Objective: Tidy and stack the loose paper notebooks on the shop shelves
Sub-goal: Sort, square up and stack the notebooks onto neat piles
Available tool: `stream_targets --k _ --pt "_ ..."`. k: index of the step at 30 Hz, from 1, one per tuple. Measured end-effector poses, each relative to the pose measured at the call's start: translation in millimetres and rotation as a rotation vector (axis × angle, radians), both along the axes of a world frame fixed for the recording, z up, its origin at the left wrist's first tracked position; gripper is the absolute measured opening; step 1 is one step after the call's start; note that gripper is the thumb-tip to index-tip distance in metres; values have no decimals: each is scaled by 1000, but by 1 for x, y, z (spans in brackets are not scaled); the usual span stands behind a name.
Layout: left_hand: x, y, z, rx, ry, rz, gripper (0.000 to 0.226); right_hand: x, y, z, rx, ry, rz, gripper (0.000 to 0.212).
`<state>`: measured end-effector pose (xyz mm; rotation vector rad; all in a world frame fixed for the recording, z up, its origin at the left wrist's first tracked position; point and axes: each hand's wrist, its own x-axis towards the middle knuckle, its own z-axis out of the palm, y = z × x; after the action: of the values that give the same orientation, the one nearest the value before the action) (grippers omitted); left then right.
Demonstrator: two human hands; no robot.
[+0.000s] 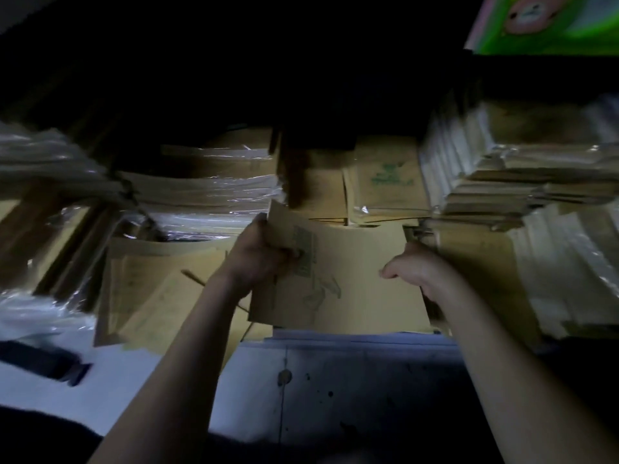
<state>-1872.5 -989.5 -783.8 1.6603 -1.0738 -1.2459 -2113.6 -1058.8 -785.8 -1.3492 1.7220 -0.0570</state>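
Note:
A stack of brown paper notebooks with faint green print lies at the front of a dim shelf. My left hand grips the stack's left edge, thumb on the top cover. My right hand holds the right edge, fingers curled around the side. Behind the stack lie more brown notebooks, one with a green logo, some in clear wrap. The undersides of both hands are hidden.
Plastic-wrapped notebook piles stand at the left, and taller wrapped piles at the right. Loose brown notebooks lean at the lower left. The shelf's pale front edge runs below. A green and pink book sits at the top right.

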Motion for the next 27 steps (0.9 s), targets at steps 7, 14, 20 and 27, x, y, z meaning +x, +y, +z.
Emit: stream_targets --k 7,14,20,27 --pt "-43 -27 -38 -157 -483 66 48 -31 -10 -31 -279 203 -181 54" --pt "-50 -34 -47 52 -663 166 31 -26 -2 -41 -144 247 -67 76" --pt "-48 -25 -36 91 -388 94 13 -23 -4 -33 -99 296 -72 68" --pt "-33 -20 -31 166 -288 286 26 31 12 -10 -349 537 121 78"
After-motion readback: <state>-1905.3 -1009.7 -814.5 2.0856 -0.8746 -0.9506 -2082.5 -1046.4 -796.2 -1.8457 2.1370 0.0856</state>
